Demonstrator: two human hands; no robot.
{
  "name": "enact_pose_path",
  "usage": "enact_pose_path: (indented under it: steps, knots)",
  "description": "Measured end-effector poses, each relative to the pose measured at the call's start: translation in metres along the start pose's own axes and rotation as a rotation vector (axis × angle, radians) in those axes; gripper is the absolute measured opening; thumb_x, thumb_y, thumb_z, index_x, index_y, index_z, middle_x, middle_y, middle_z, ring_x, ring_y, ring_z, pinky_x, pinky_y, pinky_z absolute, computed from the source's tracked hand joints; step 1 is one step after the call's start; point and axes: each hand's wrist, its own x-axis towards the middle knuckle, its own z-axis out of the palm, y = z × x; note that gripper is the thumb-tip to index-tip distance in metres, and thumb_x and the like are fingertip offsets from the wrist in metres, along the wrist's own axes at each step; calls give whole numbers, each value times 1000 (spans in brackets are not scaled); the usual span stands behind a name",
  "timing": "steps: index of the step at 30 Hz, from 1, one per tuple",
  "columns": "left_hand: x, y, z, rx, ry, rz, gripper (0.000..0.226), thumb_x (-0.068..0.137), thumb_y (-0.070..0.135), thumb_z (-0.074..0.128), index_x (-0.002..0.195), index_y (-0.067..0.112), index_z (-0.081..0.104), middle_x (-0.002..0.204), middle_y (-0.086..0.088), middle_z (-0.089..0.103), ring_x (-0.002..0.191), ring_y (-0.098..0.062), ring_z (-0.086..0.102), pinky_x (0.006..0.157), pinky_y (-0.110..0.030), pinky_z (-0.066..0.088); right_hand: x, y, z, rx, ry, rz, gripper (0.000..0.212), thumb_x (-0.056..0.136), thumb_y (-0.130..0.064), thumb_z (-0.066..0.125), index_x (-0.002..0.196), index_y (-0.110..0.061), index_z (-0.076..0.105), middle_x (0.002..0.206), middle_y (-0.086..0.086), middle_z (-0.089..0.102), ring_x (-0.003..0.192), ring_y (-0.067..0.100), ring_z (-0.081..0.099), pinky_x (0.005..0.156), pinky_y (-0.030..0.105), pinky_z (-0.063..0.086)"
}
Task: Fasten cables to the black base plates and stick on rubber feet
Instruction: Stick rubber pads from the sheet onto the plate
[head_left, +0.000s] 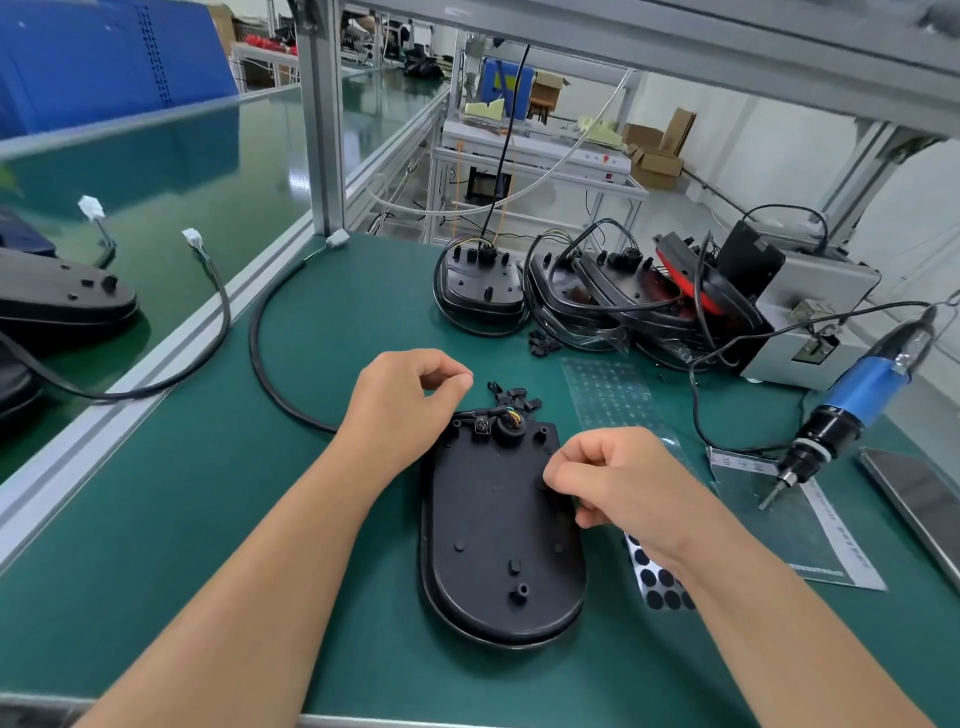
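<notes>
On the green table (171, 519) in front of me lies the black plate (498, 545), inside up, so the posts and the cable (270, 364) at its top are easy to reach. My left hand (400, 410) hovers by the top edge, fingers curled with thumb and finger tips close; I cannot tell if it holds anything. My right hand (618, 483) curls over the plate's right side, maybe pinching something small. The feet sheet (660, 577) waits just beside it. Little clips (514, 397) sit past the plate.

Black base plate (498, 530); green mat (208, 519); blue screwdriver (862, 389); seemingly black-dotted sheet (657, 577).
</notes>
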Motion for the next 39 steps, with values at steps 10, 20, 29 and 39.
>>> enact_pose_path:
  steps: [10,20,29,39]
  knots:
    - [0,1,0,14,-5,-1,15,88,25,64,78,35,68,74,27,64,79,20,55,63,3,36,0,1,1,-27,18,-27,21,82,-9,67,62,-17,70,55,-12,62,46,3,56,52,18,48]
    - [-1,2,0,20,-6,-9,11,88,25,64,83,31,72,79,26,65,81,17,57,66,1,35,0,3,2,-143,41,-130,11,78,-7,68,69,-13,68,47,-9,56,45,4,57,53,22,51]
    - [-2,0,2,41,-17,-10,12,88,25,64,81,33,70,77,28,63,81,15,57,67,-1,34,7,3,-2,-63,-38,-33,11,80,-9,73,83,-14,64,69,0,58,51,1,57,52,16,49]
    - [-2,2,0,69,81,-25,11,89,24,63,87,28,72,79,28,63,81,14,56,68,-3,35,13,7,0,65,-20,102,30,78,-21,81,90,-13,55,81,3,55,68,12,55,50,17,47]
